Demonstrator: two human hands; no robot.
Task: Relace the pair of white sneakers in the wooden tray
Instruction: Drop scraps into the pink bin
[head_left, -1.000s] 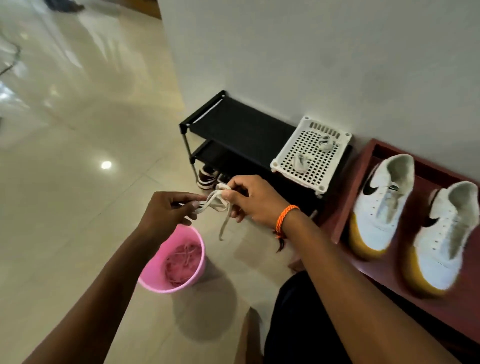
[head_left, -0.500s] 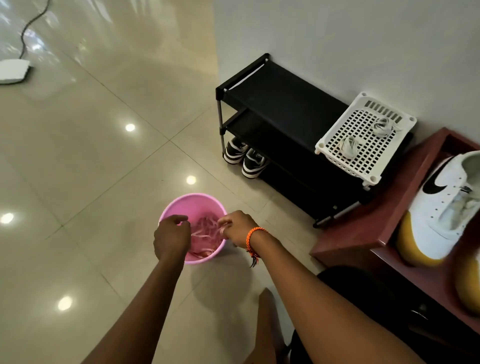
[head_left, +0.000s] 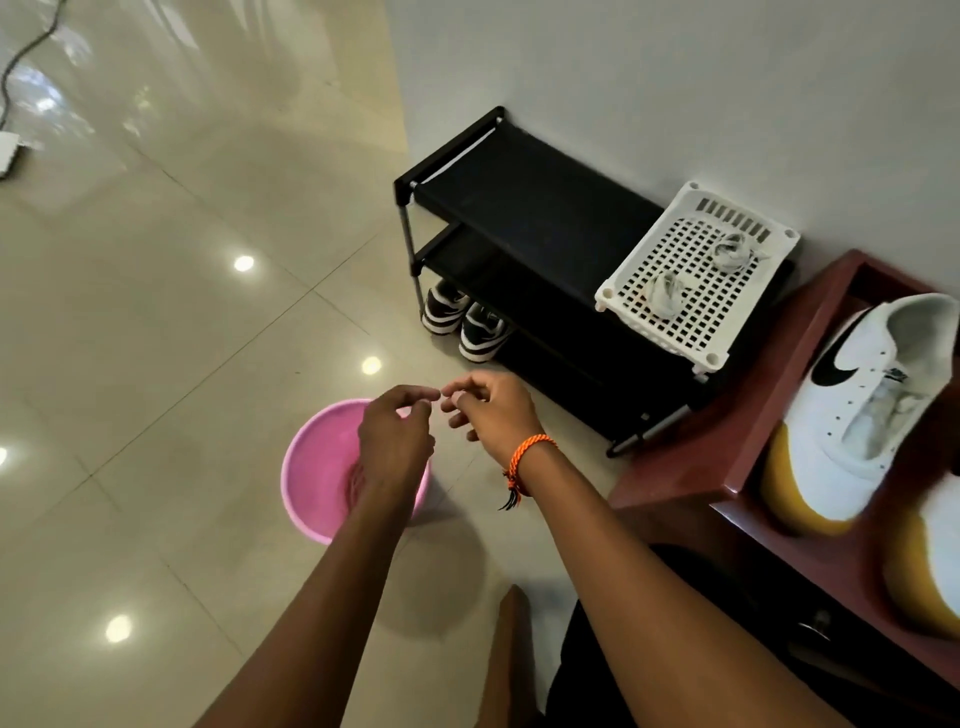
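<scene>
Head view: both forearms reach out over the pink bucket (head_left: 317, 467) on the tiled floor (head_left: 156, 312). Left hand (head_left: 397, 436) hovers above the bucket's far rim, fingers loosely curled and holding nothing; right hand (head_left: 493, 410), just right of the bucket with an orange bracelet (head_left: 524, 457) at its wrist, is likewise relaxed and empty, its fingertips nearly meeting the left's. Well to the bucket's right, the wooden tray (head_left: 691, 467) holds a white sneaker (head_left: 862, 405) with a black swoosh and yellow sole, eyelets bare; a second sneaker (head_left: 935, 571) is cut off at the frame edge. Beyond the bucket stands a black shoe rack (head_left: 535, 218) carrying a white basket (head_left: 696, 275) with two bundled laces (head_left: 665, 293).
</scene>
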